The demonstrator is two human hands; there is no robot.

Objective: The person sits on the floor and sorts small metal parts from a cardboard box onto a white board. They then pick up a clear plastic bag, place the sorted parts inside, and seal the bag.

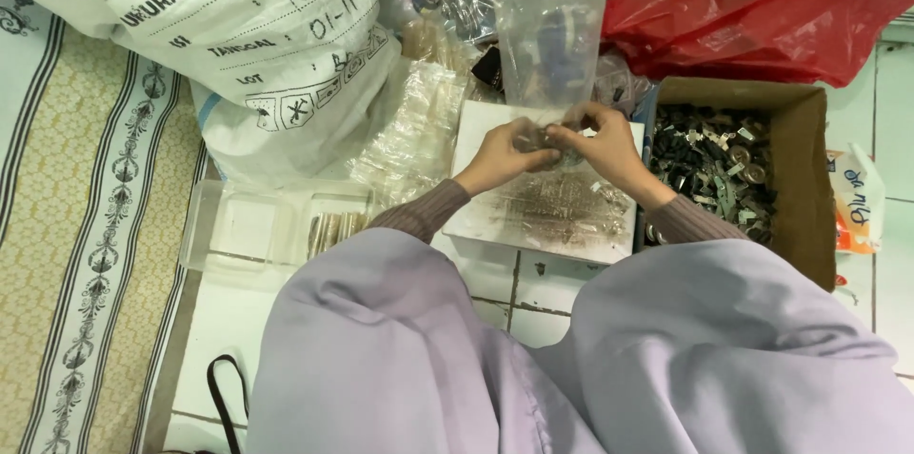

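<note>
Right, both hands are up at the middle of the view, meeting over a white tray. My left hand (503, 155) is curled, fingers pinched in on a small greyish piece (539, 138), and my right hand (602, 145) closes on the same piece from the three o'clock side, fingertips touching it. What the piece is exactly, I cannot tell; it is mostly hidden between the fingers.

Below the hands lies the white tray (476, 216), its surface smudged dark and strewn with small shiny bits. At three o'clock from the hands sits a cardboard box (798, 189), filled with a heap of small metal parts (716, 167). At twelve o'clock stands a clear plastic bag (547, 21), upright and open, something bluish inside. Further round at one o'clock a red plastic bag (762, 2) slumps against the box.

At ten o'clock a big white woven sack (228, 45) with dark printing leans in, and crumpled clear plastic wrap (414, 130) spills down beside the tray. At eight o'clock from the hands a clear plastic container (243, 226) rests on the floor, a row of slim metallic pieces (333, 230) standing in its right compartment. A patterned mat (86, 226) covers the nine o'clock side, and my pale lilac garment (590, 359) fills the six o'clock foreground over white floor tiles (509, 292).
</note>
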